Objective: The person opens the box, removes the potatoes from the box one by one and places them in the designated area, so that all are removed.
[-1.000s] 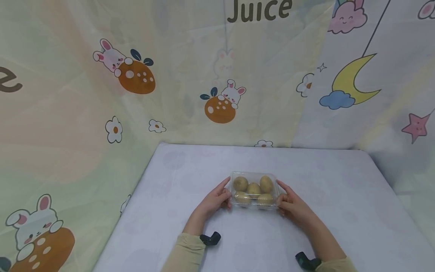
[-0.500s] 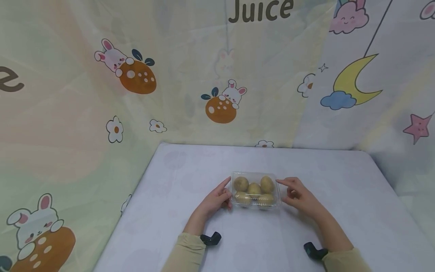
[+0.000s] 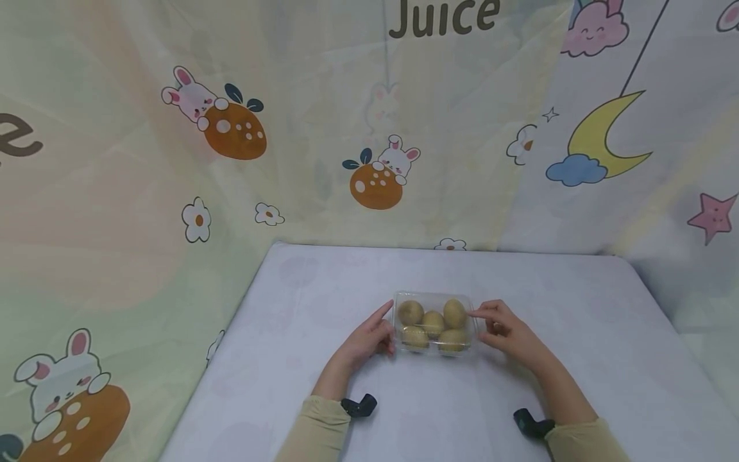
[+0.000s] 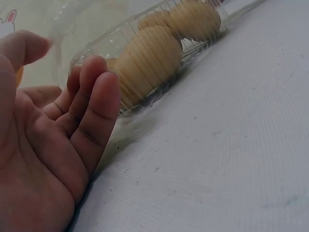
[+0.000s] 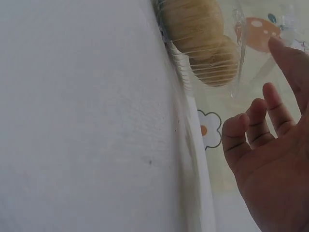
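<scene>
A clear plastic box (image 3: 432, 346) lies on the table, holding several tan, oval, potato-like pieces (image 3: 433, 323). At its left end, my left hand (image 3: 362, 341) has the index fingertip against the upper side edge; in the left wrist view, the bent lower fingers (image 4: 104, 94) are right by the box wall. My right hand (image 3: 510, 330) is at the other end, index finger stretched to the upper right rim, the remaining fingers loosely bent and apart from the box. The right wrist view shows that hand (image 5: 273, 164) with its palm toward the box and nothing in its grasp.
The table (image 3: 323, 282) has a white cloth cover. Behind it hangs a curtain (image 3: 312, 128) printed with rabbits, fruit, flowers and a moon. Black camera mounts (image 3: 359, 406) sit on both wrists, by the beige sleeves (image 3: 317, 427).
My right hand has drawn back from the box's right side, then its index finger has come slightly left onto the rim. My left hand and the box have hardly moved.
</scene>
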Tool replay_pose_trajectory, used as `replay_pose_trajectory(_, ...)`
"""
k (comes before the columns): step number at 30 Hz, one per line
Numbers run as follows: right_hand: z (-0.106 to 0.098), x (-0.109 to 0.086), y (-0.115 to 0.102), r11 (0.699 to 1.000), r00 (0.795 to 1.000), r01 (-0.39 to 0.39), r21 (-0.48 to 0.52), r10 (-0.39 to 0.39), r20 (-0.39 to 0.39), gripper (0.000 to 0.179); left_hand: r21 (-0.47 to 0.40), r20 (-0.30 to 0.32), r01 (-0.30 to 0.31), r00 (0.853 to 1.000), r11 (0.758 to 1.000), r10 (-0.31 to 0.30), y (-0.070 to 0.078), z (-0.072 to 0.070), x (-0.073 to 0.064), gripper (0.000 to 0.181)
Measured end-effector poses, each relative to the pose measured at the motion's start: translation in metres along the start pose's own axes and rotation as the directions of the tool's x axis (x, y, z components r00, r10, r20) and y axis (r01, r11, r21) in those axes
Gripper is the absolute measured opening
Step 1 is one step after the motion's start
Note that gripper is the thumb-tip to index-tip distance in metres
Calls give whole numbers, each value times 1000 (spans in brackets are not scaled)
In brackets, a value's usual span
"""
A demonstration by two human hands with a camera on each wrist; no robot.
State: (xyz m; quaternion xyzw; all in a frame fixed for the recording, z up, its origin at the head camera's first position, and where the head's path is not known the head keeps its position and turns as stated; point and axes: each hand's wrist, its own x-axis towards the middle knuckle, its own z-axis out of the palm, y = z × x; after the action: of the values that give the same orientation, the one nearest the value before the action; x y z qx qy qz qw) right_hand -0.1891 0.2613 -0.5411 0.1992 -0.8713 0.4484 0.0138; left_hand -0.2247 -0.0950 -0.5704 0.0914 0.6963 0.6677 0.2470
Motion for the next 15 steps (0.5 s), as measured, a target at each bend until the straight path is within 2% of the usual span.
replay_pose_trajectory(8,-2,13,-5,998,998,59,32,-58,-37,41,-28,60,-36,997,999,38,6,0,-4,53)
replay_pose_trajectory(15,-8,26,-6,987,997,-69,145,73,-20,43,-43,70,-36,997,998,39,7,0,-4,51)
